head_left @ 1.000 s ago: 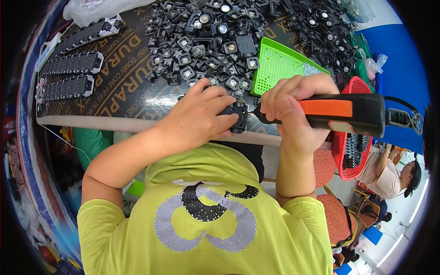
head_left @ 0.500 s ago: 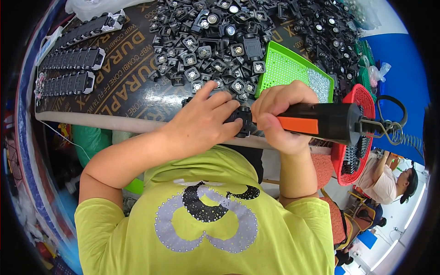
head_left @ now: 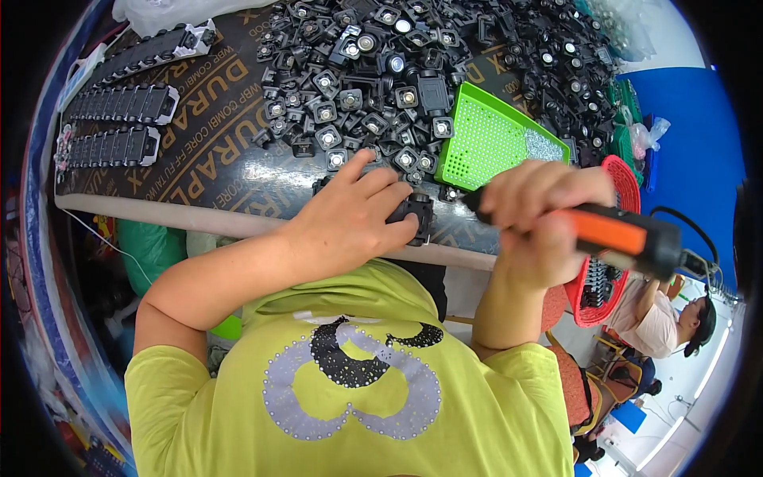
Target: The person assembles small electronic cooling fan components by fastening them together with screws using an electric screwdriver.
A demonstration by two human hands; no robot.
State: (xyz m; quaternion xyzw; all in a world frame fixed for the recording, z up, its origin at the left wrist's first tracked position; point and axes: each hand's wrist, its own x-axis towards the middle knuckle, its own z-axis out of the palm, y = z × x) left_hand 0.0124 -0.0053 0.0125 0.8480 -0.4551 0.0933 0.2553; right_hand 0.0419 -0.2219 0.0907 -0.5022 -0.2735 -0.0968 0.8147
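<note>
My left hand [head_left: 350, 208] is closed on a small black plastic part [head_left: 416, 216] at the table's near edge, with the thumb pressed on it and much of the part hidden under the fingers. My right hand [head_left: 548, 208], a little blurred, grips a black-and-orange electric screwdriver [head_left: 616, 234]. The tool lies nearly level, its dark tip pointing left, apart from the part and close to the green tray [head_left: 475, 139]. Small silvery screws [head_left: 545, 146] lie at the tray's right end.
A heap of black plastic parts with round metal pieces [head_left: 350, 99] covers the far table. Rows of joined black parts [head_left: 115, 147] lie at left. At right, a red basket [head_left: 618, 171] holds black parts. A cord hangs from the screwdriver. A seated person [head_left: 660, 314] is beyond.
My right hand has drawn the screwdriver rightward, away from the black part, and its tip now shows. My left hand has stayed nearly in place on the part.
</note>
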